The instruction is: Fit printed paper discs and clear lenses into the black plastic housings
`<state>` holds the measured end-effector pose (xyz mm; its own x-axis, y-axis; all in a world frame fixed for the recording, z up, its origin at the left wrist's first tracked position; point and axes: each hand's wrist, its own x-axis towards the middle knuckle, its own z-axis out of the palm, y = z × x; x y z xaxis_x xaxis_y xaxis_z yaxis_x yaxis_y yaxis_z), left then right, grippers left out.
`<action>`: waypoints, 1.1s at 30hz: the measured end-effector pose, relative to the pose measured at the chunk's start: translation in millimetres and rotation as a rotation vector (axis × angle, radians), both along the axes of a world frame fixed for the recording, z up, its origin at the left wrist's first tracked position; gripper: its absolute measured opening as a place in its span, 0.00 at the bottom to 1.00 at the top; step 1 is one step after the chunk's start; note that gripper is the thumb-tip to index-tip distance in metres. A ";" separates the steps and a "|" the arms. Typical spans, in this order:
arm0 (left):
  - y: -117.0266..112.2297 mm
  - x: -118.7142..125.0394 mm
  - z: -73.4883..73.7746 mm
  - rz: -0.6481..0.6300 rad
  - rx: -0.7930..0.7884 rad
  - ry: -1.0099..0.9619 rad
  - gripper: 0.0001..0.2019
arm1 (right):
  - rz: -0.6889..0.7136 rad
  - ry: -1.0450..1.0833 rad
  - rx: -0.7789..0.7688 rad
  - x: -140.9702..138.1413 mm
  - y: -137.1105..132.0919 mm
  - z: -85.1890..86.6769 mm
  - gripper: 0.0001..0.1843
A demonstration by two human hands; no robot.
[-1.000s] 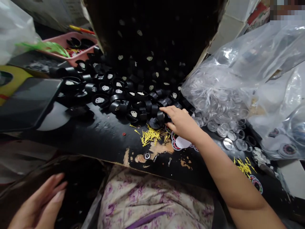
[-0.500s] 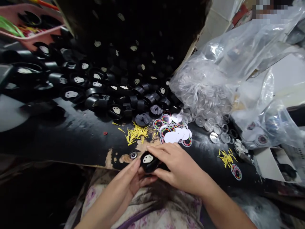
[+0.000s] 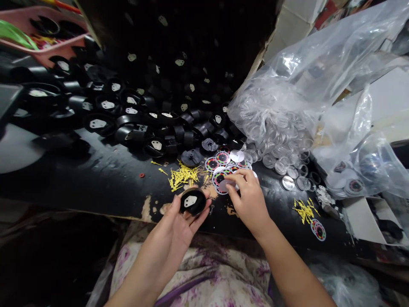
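Note:
My left hand (image 3: 179, 224) holds a round black plastic cup (image 3: 192, 201) with a white shaped hole in its floor, open side up, over the table's near edge. My right hand (image 3: 247, 198) reaches onto a small heap of round dial discs (image 3: 223, 164), white on one side and ringed in colours on the other; its thumb and forefinger pinch one white disc (image 3: 225, 185). A pile of thin yellow pins (image 3: 182, 175) lies just left of the discs.
A big heap of the same black cups (image 3: 150, 115) spills from a dark cardboard box (image 3: 179, 38) at the back. A clear bag of transparent round lenses (image 3: 281, 123) lies at right, with loose lenses (image 3: 292, 181) and more yellow pins (image 3: 305, 209). A pink tray (image 3: 38, 40) sits far left.
My right hand let go of the black cup and moved forward to the discs, pinching one. My left hand now holds the cup alone, a little higher.

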<state>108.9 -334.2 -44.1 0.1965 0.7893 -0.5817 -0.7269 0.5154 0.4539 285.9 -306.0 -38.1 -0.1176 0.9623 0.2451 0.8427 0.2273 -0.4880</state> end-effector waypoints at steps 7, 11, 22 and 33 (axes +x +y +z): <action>5.8 9.1 4.9 0.068 -0.018 -0.074 0.20 | 0.176 0.520 -0.277 -22.7 -11.0 9.0 0.17; 3.8 5.9 2.4 0.034 0.033 -0.088 0.20 | 0.073 0.512 -0.281 -20.4 -7.0 10.8 0.08; -10.1 9.0 -5.9 -0.004 0.223 0.251 0.16 | 0.009 0.665 -0.345 -39.3 -4.4 23.5 0.05; -11.9 4.1 -19.7 -0.081 0.277 0.246 0.13 | -0.025 0.561 -0.427 -33.6 -11.0 21.6 0.09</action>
<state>112.9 -346.1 -63.7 0.1459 0.9110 -0.3858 -0.5405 0.4001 0.7402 252.3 -317.0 -16.5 -0.0611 0.9886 -0.1374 0.4405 -0.0968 -0.8925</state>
